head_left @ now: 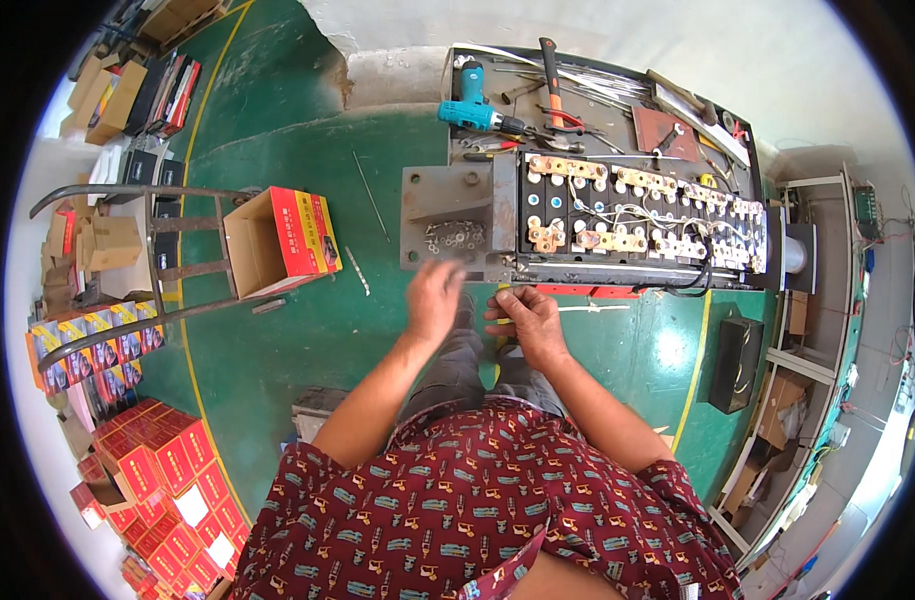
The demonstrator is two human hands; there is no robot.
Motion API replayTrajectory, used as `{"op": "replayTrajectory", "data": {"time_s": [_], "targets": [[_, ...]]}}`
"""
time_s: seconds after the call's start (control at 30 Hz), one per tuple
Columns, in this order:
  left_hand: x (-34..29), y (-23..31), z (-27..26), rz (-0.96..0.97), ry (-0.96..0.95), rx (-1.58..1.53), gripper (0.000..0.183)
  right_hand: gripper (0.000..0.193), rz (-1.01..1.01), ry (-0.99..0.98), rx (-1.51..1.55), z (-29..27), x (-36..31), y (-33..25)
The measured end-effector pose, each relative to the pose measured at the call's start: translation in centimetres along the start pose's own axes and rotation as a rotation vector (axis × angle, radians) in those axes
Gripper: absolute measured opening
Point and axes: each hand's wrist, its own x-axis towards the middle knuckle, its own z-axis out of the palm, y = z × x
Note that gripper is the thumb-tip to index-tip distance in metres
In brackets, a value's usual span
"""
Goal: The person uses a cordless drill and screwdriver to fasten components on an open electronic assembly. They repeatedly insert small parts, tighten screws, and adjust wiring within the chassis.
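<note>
On grey metal plate (422, 208), small rings (461, 240) just beyond my left hand (434, 303): fingers curled, blurred, hold unclear. My right hand (533, 322): fingertips near together, can't tell contents. Rings probably light, stiff, slippery; pinch rims.
</note>
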Motion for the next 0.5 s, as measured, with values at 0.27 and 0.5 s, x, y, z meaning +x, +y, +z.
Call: {"op": "replayTrajectory", "data": {"time_s": [0.27, 0.5], "targets": [[3.8, -5.6, 3.1, 0.003, 0.003, 0.414, 0.019, 0.009, -0.028, 0.034, 0.060, -1.7, -1.7, -0.7], [3.8, -4.3, 2.6, -0.024, 0.011, 0.309, 0.020, 0.019, -0.059, 0.035, 0.051, -4.0, -4.1, -1.4]]}}
